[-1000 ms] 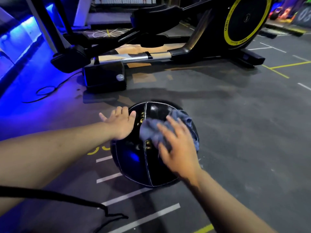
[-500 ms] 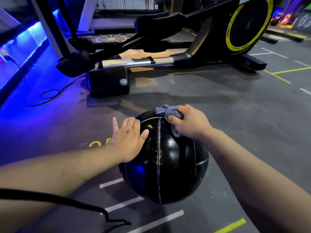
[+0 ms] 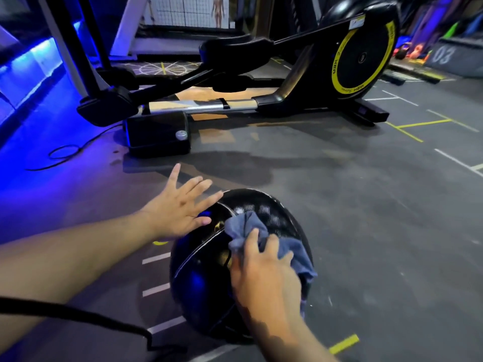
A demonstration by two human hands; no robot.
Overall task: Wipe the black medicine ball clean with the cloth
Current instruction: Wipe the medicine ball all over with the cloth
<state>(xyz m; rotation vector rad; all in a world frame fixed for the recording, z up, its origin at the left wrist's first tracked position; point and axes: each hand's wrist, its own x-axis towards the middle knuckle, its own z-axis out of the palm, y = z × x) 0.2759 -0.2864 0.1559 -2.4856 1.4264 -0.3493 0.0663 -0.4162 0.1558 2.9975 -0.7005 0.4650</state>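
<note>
Currently the black medicine ball [image 3: 209,278] is sitting on the gym floor [image 3: 366,231], with an elliptical trainer [image 3: 313,82] standing well beyond the ball's far side.

Right hand [image 3: 264,273] is lying on the ball's upper right face and pressing the grey-blue cloth [image 3: 292,252] against it. Its fingers [image 3: 252,240] are bending into the bunched fabric and gripping it; the thumb is not showing. One loose corner of the cloth is sticking up toward the ball's top, and another is hanging down the ball's right side.

Left hand [image 3: 180,207] is resting at the ball's upper left edge, its fingers [image 3: 202,182] splayed straight and holding nothing. The thumb is touching the ball's surface, while the fingertips are reaching out past the ball's far-left rim.

Key relation: the uncovered glossy panels are lying to the left of and below the cloth, on the ball's near-left face, between the two hands. The right hand, being the one carrying the cloth, is judged the nearer to that patch. A stroke leftward across the white seam is looking likely, with the left palm acting as a brace against rolling.

A black strap [image 3: 78,316] is crossing the view on the ball's near-left side, apart from the ball
</note>
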